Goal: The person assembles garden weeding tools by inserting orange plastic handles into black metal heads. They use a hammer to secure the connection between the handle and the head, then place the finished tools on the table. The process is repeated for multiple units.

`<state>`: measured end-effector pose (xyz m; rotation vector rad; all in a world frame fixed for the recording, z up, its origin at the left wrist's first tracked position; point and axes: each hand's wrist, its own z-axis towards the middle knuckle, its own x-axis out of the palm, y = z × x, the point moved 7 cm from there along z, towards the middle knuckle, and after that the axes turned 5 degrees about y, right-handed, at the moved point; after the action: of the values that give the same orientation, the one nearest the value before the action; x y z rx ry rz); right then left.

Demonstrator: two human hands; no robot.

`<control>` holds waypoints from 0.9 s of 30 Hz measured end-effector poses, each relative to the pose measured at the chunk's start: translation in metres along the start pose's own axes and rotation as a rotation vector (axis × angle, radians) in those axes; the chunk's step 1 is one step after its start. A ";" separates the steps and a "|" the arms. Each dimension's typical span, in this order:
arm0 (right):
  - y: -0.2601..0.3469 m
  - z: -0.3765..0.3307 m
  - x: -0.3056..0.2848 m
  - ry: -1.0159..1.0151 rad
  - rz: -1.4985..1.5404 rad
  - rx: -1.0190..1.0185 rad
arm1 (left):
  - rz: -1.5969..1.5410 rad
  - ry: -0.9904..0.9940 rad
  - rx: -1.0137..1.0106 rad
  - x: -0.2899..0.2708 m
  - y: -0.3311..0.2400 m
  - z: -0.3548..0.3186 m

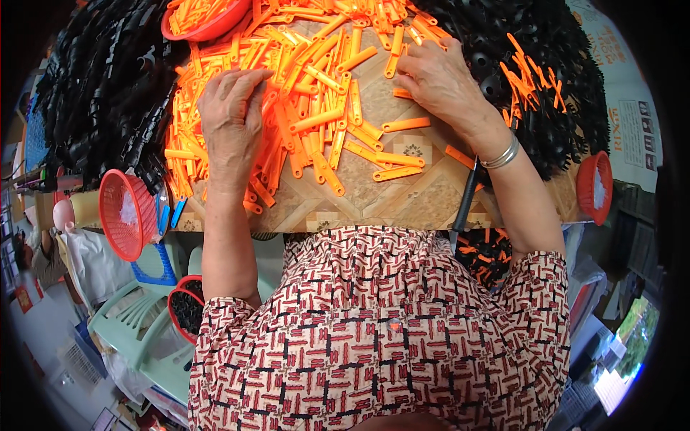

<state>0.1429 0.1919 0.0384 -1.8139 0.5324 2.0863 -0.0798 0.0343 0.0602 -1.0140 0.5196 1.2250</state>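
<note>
The tabletop (402, 194) carries everything within your reach, which is likely why the stock is banked in heaps around a bare patch in front of you. The black parts (100, 93) lie piled outside your left hand (228, 115), and a second black heap (546, 79) sits beyond and outside your right hand (438, 79), with a few orange pieces caught on top of it. Between and under both hands spreads the orange strips (323, 108) pile, thick beyond your fingers and thinning to loose singles toward your body.

Your left grip lies flat, palm down, fingers spread and pressing on the strips beneath it, as if to hold or sweep them. Your right grip is curled, fingertips down among the strips at the far edge of the pile; whether it pinches one, you cannot tell from here.

A red bowl (205, 21) beyond your left grip holds more strips. A red basket (128, 212) hangs off the tabletop edge below and outside your left wrist, and another red basket (595, 188) sits outside your right forearm.

The strips are flat, narrow, bright orange plastic, rounded at the ends, each with a slot or rib down its length. They lie crisscrossed at every angle.
</note>
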 end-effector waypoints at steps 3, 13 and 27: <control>0.012 0.009 0.006 0.003 0.038 -0.064 | -0.078 -0.002 -0.063 -0.007 -0.001 -0.015; 0.012 0.006 0.007 0.017 0.071 -0.070 | -0.232 0.439 0.436 0.052 -0.140 -0.093; -0.017 -0.046 -0.020 -0.133 0.159 -0.037 | 0.051 0.374 0.411 0.059 -0.112 -0.034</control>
<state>0.1939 0.1848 0.0513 -1.6862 0.6238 2.3172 0.0493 0.0357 0.0360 -0.8782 1.0486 0.9203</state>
